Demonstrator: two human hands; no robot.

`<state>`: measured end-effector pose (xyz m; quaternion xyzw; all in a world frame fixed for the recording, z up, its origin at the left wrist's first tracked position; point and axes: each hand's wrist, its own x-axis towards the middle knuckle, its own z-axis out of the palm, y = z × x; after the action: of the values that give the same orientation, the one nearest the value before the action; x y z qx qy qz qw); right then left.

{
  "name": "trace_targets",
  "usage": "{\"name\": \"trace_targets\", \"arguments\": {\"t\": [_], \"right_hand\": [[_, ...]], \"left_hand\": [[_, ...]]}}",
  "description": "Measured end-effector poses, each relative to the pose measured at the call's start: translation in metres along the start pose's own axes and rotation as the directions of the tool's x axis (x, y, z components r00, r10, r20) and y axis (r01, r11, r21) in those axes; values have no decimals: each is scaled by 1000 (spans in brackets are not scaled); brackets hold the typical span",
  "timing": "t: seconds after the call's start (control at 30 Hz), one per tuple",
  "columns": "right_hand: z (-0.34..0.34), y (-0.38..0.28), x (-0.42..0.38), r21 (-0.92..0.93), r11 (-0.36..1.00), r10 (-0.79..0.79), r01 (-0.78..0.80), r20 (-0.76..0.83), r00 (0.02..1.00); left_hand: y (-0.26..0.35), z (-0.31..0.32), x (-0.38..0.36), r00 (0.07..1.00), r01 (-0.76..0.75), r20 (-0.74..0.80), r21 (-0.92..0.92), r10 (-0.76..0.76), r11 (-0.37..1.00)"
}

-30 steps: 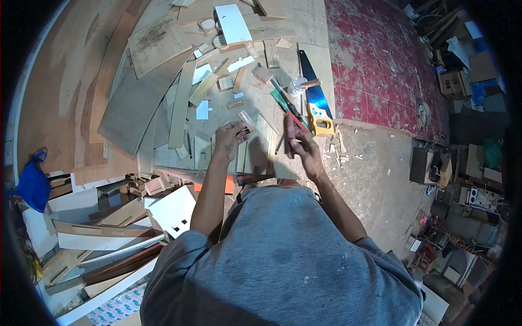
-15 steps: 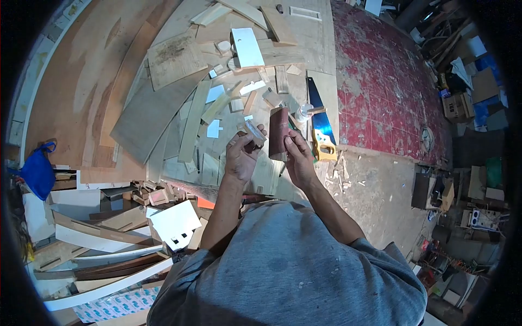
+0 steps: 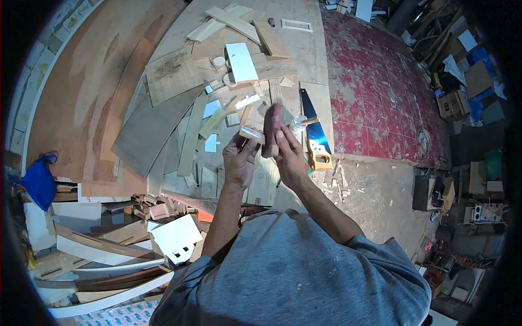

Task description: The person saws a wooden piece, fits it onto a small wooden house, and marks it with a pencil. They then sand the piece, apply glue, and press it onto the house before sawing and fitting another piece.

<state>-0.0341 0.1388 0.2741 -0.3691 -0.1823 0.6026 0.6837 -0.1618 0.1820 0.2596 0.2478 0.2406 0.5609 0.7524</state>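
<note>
Partly hidden behind the sandpaper (image 3: 270,127): small wood block (image 3: 251,133), right hand (image 3: 291,157).

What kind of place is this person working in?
Most likely a small woodworking shop: wood offcuts litter the board floor, a handsaw lies nearby, and the hands hold a small wood block and sandpaper.

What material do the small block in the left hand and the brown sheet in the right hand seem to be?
Small block: pale wood, likely unfinished, judging by its matt, light surface, held in the left hand. Brown sheet: probably sandpaper, since it is thin, reddish brown and dull, pressed by the right hand; grit is too small to see.
</note>
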Motion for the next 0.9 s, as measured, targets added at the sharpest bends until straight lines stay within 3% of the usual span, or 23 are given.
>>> {"name": "trace_targets", "arguments": {"t": [0.17, 0.3, 0.37, 0.43, 0.5, 0.63, 0.67, 0.7, 0.77, 0.8, 0.83, 0.9], "right_hand": [[18, 9, -6, -78, 994, -76, 73, -30, 997], [22, 9, 8, 31, 999, -16, 17, -15, 1000], [29, 15, -10, -146, 989, -31, 25, -43, 999], [34, 17, 7, -131, 989, -78, 65, -98, 992], [26, 18, 28, 0, 1000, -31, 31, -18, 999], [42, 20, -1, -216, 969, -136, 123, -49, 989], [28, 30, 22, -319, 910, -274, 266, 20, 962], [16, 30, 41, -371, 905, -229, 210, -7, 973], [12, 16, 52, -547, 811, -278, 208, -48, 959], [20, 1, 40, -517, 804, -324, 295, 36, 945], [10, 4, 38, -607, 661, -470, 442, 125, 874], [1, 1, 14, -753, 37, -605, 657, 506, 615]], "left_hand": [[0, 1, 13, 993, -96, -52, 107, 102, 990], [0, 0, 11, 993, -118, 9, 88, 118, 989], [5, -3, 18, 987, -151, -28, 132, 156, 980], [6, 0, 13, 988, -142, -43, 90, 146, 986], [6, -4, 11, 994, -108, -9, 53, 109, 993], [13, -2, 12, 988, -133, -63, 113, 141, 985], [13, -3, 11, 990, -115, -71, 110, 123, 987], [10, -2, 5, 991, -98, -78, 109, 107, 989], [14, 6, 6, 985, -126, -117, 9, 127, 992], [15, 1, 9, 979, -103, -184, -91, 85, 991], [17, -2, 11, 978, -117, -187, -97, 97, 988], [20, -6, 12, 950, -8, -311, -135, -35, 991]]}}
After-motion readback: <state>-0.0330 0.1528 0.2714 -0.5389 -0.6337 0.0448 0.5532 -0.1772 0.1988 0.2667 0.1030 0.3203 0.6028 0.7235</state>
